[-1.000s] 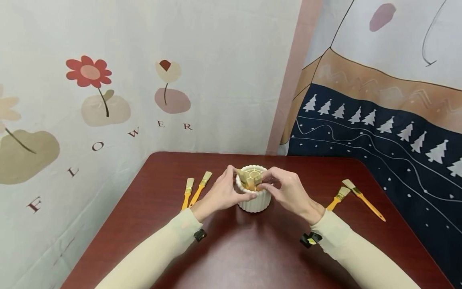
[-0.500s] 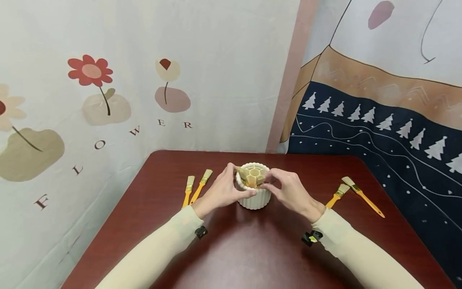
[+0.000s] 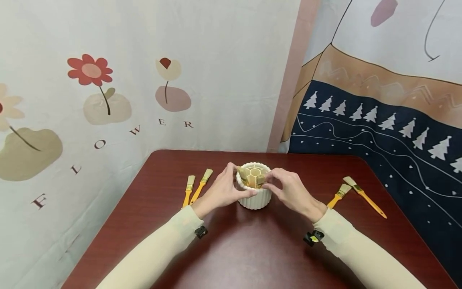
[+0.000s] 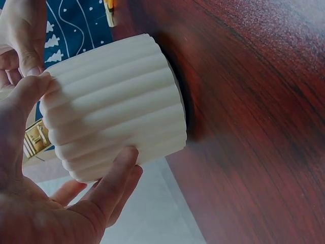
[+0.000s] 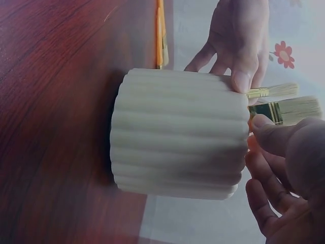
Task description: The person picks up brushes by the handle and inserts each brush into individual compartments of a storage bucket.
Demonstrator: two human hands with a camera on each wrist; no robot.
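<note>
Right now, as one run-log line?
left hand: grips pot; right hand: pinches brush in pot; second brush: in pot, bristles up; table: pot upright, four brushes lying

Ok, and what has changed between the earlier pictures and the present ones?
The held brush has shifted slightly toward the right near side of the white pot; the right hand still pinches it. Nothing was visibly grasped or released. Unchanged: the left hand on the pot, the second brush in it, the left pair of brushes and the right pair of brushes.
</note>
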